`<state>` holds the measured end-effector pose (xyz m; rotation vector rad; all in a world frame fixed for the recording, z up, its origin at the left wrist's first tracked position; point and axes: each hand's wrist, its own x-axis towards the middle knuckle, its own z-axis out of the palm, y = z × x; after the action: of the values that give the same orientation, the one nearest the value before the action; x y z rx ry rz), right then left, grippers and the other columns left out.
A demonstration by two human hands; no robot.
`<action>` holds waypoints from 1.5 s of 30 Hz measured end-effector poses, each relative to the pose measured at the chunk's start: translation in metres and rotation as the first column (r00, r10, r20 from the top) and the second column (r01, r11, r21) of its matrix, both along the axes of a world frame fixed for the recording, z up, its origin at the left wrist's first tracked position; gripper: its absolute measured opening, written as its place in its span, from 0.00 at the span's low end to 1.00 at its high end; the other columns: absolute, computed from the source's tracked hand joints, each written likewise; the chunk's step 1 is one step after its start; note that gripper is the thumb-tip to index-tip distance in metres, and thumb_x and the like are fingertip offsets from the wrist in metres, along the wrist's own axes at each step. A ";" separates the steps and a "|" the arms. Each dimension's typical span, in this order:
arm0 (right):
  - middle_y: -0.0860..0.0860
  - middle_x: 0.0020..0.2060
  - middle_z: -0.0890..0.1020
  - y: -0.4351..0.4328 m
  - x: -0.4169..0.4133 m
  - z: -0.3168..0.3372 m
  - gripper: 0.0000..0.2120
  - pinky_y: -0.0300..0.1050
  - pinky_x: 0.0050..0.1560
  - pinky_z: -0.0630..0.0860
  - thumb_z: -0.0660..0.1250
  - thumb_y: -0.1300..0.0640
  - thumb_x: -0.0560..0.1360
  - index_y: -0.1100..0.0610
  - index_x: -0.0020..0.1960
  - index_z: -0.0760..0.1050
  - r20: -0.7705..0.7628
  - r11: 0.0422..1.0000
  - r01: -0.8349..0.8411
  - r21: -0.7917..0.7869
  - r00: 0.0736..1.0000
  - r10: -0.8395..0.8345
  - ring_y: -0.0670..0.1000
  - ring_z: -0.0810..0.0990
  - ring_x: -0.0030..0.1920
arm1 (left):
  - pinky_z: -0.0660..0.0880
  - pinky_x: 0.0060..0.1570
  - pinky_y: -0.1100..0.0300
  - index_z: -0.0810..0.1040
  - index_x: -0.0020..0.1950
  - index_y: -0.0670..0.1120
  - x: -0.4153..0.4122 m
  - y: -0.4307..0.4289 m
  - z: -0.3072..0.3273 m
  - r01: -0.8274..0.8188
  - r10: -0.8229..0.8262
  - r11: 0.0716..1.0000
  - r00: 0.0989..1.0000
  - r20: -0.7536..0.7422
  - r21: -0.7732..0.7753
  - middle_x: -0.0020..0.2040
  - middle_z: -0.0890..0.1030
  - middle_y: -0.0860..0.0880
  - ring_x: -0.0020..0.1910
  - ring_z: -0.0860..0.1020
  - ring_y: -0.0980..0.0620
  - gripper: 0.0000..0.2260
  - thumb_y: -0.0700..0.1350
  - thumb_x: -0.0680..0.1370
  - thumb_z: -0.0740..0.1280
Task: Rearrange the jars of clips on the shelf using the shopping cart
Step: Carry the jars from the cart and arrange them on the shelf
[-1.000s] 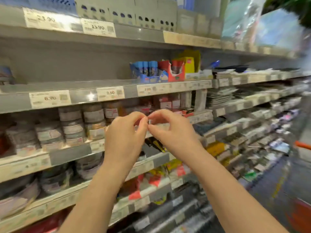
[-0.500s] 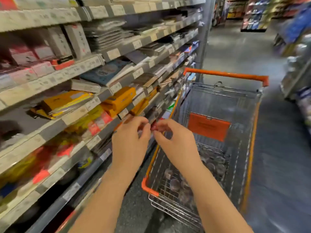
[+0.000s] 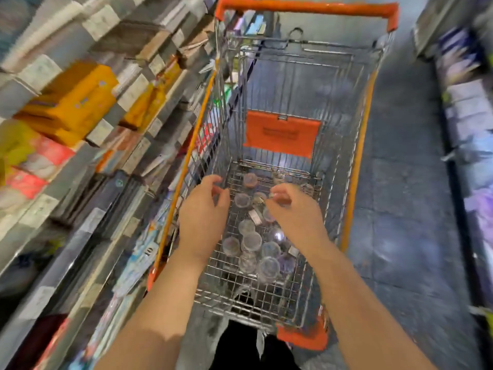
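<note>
Jars of clips (image 3: pixel 252 241) blurred in cart (image 3: pixel 357 156), left hand (image 3: pixel 204 216) relaxed, empty, right hand (image 3: pixel 296 216) curled, grasp unclear

Left hand (image 3: pixel 202 217), right hand (image 3: pixel 296 220), forearms (image 3: pixel 165 303) bare; black trousers (image 3: pixel 240 348).

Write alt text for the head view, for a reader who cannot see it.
A person's left hand and right hand hover with loosely curled fingers over a wire shopping cart whose floor holds clear round jars. Stocked store shelves run along the cart's left; blur hides whether the right hand holds anything.
</note>
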<state>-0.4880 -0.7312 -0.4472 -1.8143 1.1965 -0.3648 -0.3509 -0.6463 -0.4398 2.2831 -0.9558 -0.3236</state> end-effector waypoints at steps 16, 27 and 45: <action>0.58 0.62 0.73 -0.072 0.065 -0.231 0.24 0.49 0.55 0.73 0.62 0.59 0.76 0.55 0.71 0.62 -0.429 0.938 0.216 0.272 0.900 -0.083 0.60 0.75 0.58 | 0.65 0.65 0.48 0.55 0.75 0.49 0.054 -0.052 -0.235 0.089 0.098 0.881 0.926 -0.364 0.465 0.70 0.65 0.43 0.67 0.67 0.44 0.31 0.46 0.76 0.67; 0.57 0.69 0.66 -0.113 0.067 -0.315 0.31 0.56 0.66 0.60 0.66 0.59 0.74 0.51 0.73 0.57 -0.765 0.974 -0.222 0.049 0.618 0.179 0.60 0.62 0.70 | 0.71 0.53 0.53 0.62 0.72 0.51 0.042 -0.025 -0.320 0.185 0.054 0.729 0.944 -0.324 0.659 0.64 0.67 0.42 0.57 0.73 0.44 0.29 0.47 0.74 0.69; 0.59 0.61 0.69 -0.099 0.059 -0.299 0.29 0.54 0.56 0.72 0.72 0.53 0.69 0.59 0.65 0.64 -0.657 0.992 -0.129 -0.010 0.749 0.091 0.61 0.73 0.58 | 0.75 0.49 0.54 0.62 0.68 0.54 0.023 -0.023 -0.286 0.038 0.156 0.797 0.951 -0.266 0.603 0.70 0.61 0.45 0.54 0.76 0.44 0.27 0.45 0.73 0.71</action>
<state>-0.4294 -0.8303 -0.7460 -2.1295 1.5409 0.3613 -0.3275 -0.6692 -0.7262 2.7040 -0.6725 -1.0540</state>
